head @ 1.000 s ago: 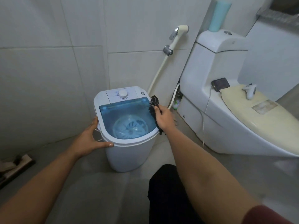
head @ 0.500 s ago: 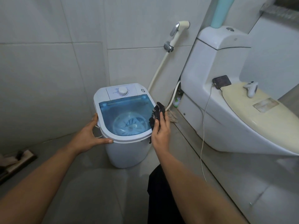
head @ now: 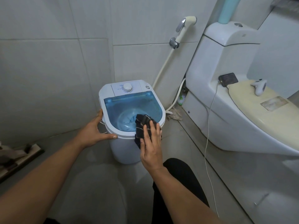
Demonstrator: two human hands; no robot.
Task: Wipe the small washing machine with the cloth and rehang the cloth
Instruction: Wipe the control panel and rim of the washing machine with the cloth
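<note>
The small white washing machine stands on the bathroom floor against the tiled wall, with a clear blue lid and a white dial at the back. My left hand grips its front left rim. My right hand presses a dark striped cloth flat onto the front right rim; part of the cloth lies over the blue lid, part hangs down the machine's side under my palm.
A white toilet stands close on the right, with a dark device, its cable and a white controller on it. A bidet sprayer with hose hangs on the wall behind. A brush-like tool lies at far left.
My right hand with the cloth has slid from the machine's right edge round to the front right rim. The left hand has kept its grip.
</note>
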